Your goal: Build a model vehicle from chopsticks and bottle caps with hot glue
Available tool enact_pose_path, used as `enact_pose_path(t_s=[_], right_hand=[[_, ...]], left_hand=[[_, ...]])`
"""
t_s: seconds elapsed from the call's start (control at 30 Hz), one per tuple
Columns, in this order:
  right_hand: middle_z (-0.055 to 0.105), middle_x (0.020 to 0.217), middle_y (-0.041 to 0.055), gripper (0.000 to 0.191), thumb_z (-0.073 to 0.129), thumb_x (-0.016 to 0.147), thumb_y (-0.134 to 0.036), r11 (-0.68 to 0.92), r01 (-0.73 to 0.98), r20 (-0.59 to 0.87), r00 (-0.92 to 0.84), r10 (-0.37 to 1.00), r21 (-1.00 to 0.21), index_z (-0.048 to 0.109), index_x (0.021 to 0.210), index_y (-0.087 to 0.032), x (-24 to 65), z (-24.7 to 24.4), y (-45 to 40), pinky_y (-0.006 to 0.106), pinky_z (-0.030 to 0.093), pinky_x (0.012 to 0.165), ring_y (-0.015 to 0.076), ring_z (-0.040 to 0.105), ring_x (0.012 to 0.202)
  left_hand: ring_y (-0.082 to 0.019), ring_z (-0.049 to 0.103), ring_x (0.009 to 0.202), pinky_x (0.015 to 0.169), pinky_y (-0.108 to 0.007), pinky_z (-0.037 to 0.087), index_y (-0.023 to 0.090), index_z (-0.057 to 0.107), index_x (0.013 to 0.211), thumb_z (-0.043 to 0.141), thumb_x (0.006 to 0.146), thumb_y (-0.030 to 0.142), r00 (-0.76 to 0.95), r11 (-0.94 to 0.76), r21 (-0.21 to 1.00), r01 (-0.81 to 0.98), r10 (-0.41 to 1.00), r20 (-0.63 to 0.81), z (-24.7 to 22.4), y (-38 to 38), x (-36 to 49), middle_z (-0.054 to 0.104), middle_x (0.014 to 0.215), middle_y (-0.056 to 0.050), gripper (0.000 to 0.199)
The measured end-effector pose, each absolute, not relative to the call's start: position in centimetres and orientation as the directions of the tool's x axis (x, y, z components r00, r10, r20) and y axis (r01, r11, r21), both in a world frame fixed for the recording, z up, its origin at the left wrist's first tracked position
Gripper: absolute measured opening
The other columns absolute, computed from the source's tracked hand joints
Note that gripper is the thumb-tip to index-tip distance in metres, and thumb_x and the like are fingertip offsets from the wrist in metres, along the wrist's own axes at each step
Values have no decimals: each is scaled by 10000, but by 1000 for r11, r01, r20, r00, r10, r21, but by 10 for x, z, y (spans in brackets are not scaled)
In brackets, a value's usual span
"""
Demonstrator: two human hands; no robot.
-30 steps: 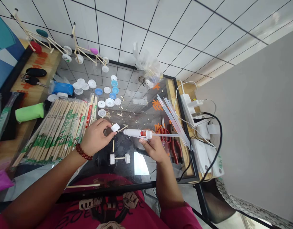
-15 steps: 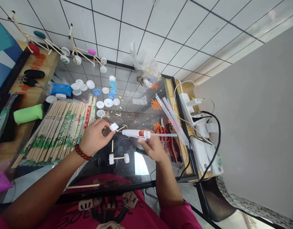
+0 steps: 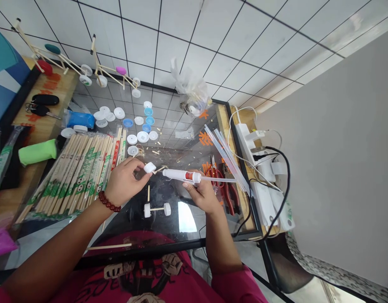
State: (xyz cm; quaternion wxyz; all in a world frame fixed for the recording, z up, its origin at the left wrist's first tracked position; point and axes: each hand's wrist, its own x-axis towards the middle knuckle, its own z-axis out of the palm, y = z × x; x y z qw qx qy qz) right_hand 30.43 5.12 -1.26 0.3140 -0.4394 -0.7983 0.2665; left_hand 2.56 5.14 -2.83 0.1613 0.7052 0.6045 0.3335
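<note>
Between the thumb and fingers of my left hand point(image 3: 126, 179) is a white bottle cap point(image 3: 149, 167), tilted on its side. My right hand point(image 3: 202, 193) is wrapped round a white glue gun point(image 3: 178, 174), with a clear glue stick point(image 3: 217, 179) running out of its back end. The gun's nozzle points left at the cap, with a small gap between them. Just beyond the nozzle lies a bent piece of wooden stick. Below my hands a pair of white caps joined by a stick point(image 3: 156, 209) rests on the glass, beside a short stick piece point(image 3: 148, 193).
Wrapped chopsticks point(image 3: 77, 174) lie at left, with loose white and blue caps point(image 3: 142, 136) behind them. Glue sticks point(image 3: 228, 155), red-handled scissors point(image 3: 213, 170) and pliers point(image 3: 230, 193) lie at right, near a power strip point(image 3: 244, 134) and cables. Stick models point(image 3: 110, 69) stand at the back.
The glue gun's nozzle has drawn slightly away from the cap, to the right. My left hand has turned the cap a little.
</note>
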Motion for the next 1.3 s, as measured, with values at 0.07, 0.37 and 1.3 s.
enact_pose_path(t_s=[0.07, 0.37, 1.3], right_hand=[[736, 1020, 89, 221, 543, 1016, -386, 464, 526, 265, -410, 873, -713, 678, 1061, -217, 305, -14, 50, 393, 532, 809, 254, 690, 909], [734, 1053, 81, 202, 590, 998, -375, 424, 488, 274, -350, 896, -763, 669, 1113, -229, 308, -19, 49, 406, 536, 838, 256, 692, 947], [734, 986, 86, 222, 587, 979, -400, 505, 412, 372, -363, 854, -758, 680, 1118, -255, 299, -8, 42, 460, 535, 827, 270, 667, 871]], left_hand=[[-158, 642, 661, 637, -290, 529, 209, 645, 848, 739, 813, 355, 44, -213, 634, 744, 961, 273, -28, 51, 26, 695, 818, -21, 177], [-170, 648, 679, 654, -307, 526, 220, 646, 843, 728, 808, 360, 28, -187, 683, 707, 971, 237, -26, 51, 27, 701, 831, -31, 167], [-115, 537, 582, 542, -258, 430, 182, 691, 776, 860, 660, 434, -85, 274, 960, -53, 957, -278, 3, 48, 34, 642, 675, -6, 324]])
